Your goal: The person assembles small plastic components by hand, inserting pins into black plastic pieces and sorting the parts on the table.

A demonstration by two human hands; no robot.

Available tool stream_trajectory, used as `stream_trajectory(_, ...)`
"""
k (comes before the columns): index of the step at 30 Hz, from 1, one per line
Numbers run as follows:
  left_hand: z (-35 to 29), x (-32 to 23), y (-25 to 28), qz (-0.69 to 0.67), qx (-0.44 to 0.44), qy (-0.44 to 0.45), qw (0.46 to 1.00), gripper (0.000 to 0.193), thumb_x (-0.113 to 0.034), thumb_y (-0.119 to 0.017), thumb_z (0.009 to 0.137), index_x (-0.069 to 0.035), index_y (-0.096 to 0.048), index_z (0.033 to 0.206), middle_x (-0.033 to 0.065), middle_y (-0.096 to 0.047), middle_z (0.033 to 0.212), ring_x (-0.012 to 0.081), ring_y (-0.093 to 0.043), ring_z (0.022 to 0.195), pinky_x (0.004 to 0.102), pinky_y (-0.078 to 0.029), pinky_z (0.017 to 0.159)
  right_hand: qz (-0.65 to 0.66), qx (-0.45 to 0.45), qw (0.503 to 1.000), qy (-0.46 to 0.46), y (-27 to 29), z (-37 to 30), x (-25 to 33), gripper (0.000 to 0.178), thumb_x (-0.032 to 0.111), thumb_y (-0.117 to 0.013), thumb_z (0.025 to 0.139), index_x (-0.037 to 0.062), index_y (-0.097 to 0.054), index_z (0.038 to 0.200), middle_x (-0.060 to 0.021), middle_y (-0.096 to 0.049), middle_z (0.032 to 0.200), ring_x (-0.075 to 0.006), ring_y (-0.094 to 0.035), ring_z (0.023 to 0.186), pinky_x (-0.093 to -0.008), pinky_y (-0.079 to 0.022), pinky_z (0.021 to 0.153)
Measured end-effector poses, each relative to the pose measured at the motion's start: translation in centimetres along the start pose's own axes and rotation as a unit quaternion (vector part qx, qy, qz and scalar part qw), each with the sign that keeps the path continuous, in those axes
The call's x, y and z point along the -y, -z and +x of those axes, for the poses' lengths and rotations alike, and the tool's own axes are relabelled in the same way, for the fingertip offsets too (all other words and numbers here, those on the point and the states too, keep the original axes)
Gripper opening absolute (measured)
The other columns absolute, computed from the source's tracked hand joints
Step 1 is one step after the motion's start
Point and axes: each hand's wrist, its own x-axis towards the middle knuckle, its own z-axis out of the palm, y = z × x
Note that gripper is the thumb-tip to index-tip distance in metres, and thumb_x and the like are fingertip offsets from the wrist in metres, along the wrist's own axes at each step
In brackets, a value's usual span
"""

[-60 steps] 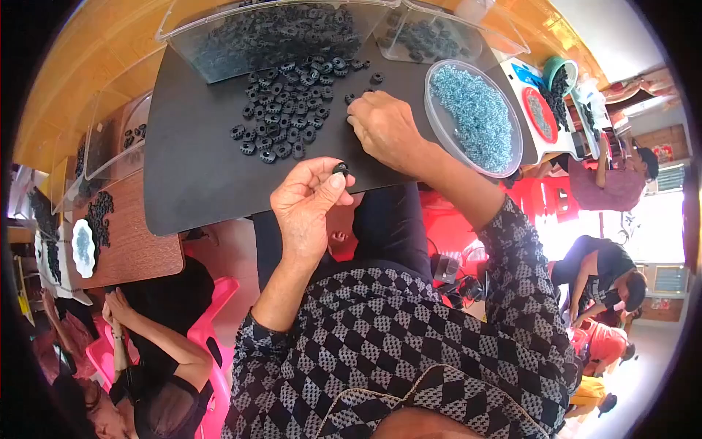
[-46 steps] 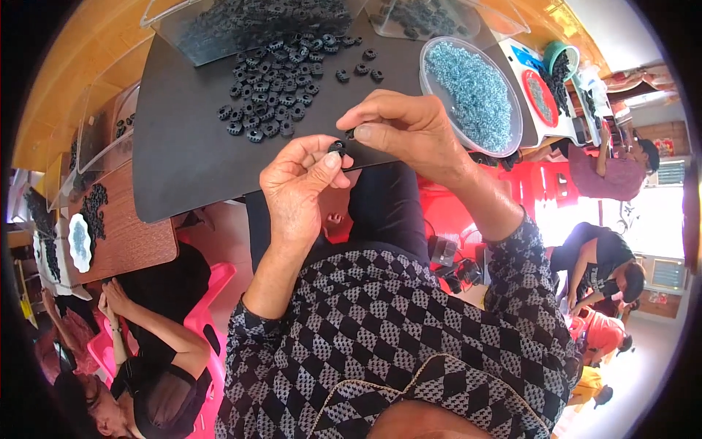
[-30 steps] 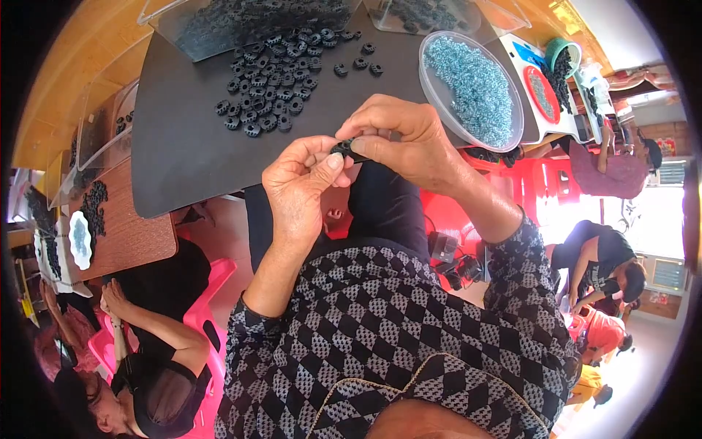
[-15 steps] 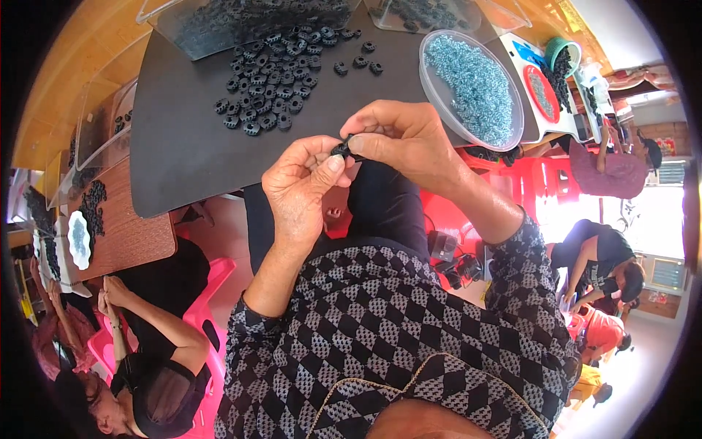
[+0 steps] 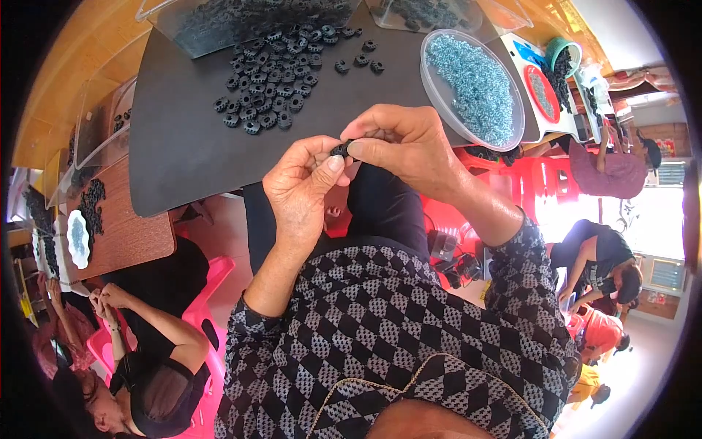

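Observation:
Both hands meet just in front of the dark table's near edge. My left hand [image 5: 298, 186] is closed, pinching a small black ridged plastic part [image 5: 341, 149] between thumb and fingers. From the other side, my right hand [image 5: 409, 150] closes thumb and index finger on the same part. The fingertips cover most of it, and whether a smaller piece is in the right pinch is hidden. Beyond the hands lies a loose pile of similar black ridged plastic parts [image 5: 269, 91]. To the right, a round clear tub [image 5: 437, 110] holds many small translucent blue pieces [image 5: 479, 88].
Clear bins of black parts [image 5: 191, 36] stand along the far side of the dark table [image 5: 175, 146]. A red round dish [image 5: 553, 110] is at the right. At lower left, a co-worker [image 5: 157, 366] sits by a brown table [image 5: 139, 234]. Red stools [image 5: 526, 183] stand right.
My right thumb and fingers have shifted slightly on the black part, which both hands still hold in nearly the same place. The co-worker's hands at left moved a little.

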Motion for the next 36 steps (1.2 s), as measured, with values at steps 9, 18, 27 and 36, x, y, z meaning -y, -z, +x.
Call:
stream_trajectory(9,-0.4,0.1,0.0,0.007,0.001,-0.001,1.0,0.02,-0.003,-0.063,0.081,0.006,-0.059,0.098,0.0118,-0.064,0.084,0.0144,-0.06,0.07,0.0228,-0.049,0.059,-0.044,0.005,0.999,-0.016,-0.2,-0.2,0.3,0.011,0.003,-0.061,0.082,-0.0046,-0.063,0.091,-0.0024,-0.062,0.075,-0.0029,-0.054,0.067,-0.0172,-0.042,0.059)
stream_trajectory(18,-0.4,-0.2,0.1,0.019,0.008,-0.003,1.0,0.016,-0.003,-0.061,0.084,0.006,-0.059,0.098,0.0075,-0.064,0.081,0.0089,-0.057,0.067,0.0195,-0.048,0.063,-0.071,0.046,0.995,-0.055,0.3,-0.1,1.1,0.018,0.004,-0.06,0.083,-0.0069,-0.061,0.097,-0.0034,-0.063,0.076,-0.0031,-0.054,0.07,-0.0183,-0.042,0.059)
stream_trajectory(27,-0.6,-0.3,0.3,0.045,0.005,0.004,0.999,0.016,-0.004,-0.062,0.084,0.005,-0.059,0.098,0.0063,-0.064,0.08,0.0072,-0.056,0.066,0.0182,-0.047,0.06,-0.17,0.094,0.981,0.007,0.8,0.7,0.6,0.021,0.016,-0.054,0.08,-0.0044,-0.06,0.082,-0.0188,-0.061,0.068,-0.0247,-0.061,0.06,-0.0353,-0.046,0.058)
stream_trajectory(36,-0.8,-0.1,0.3,0.071,0.011,-0.003,0.997,0.014,-0.001,-0.061,0.083,0.005,-0.06,0.096,0.0057,-0.062,0.078,0.0067,-0.053,0.06,0.0181,-0.043,0.051,-0.381,0.19,0.878,0.218,1.6,1.5,-0.2,0.021,0.018,-0.054,0.076,0.0001,-0.05,0.067,-0.0167,-0.054,0.063,-0.0361,-0.056,0.063,-0.0439,-0.044,0.057)
